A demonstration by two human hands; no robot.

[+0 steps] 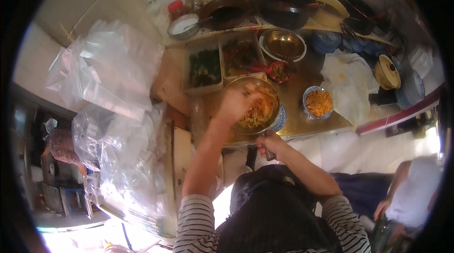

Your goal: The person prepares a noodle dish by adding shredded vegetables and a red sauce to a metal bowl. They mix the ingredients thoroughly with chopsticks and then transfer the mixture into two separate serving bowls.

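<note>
The pan point(273, 119) lies under blurred left fingers point(251, 97), grip unclear; right fingers point(260, 145) clasp its handle point(270, 155).

Two bare hands on the camera wearer, one left hand point(239, 104) and one right hand point(272, 144), plus one round metal pan point(268, 120). Blue-and-white dishes nearby: two by my count, one patterned bowl point(309, 112) and one half-hidden dish point(281, 119). Pale rectangular tubs point(203, 89), also two. Singles: one red-lidded jar point(176, 8), one big black pot point(283, 22), one round cream pot point(326, 22), one round cream lid point(387, 71). Bluish plate stacks point(410, 89): at least three, no luck counting pieces. Clear plastic bags point(101, 71): several, too overlapped to tally. Other people: one person point(416, 191).
</note>
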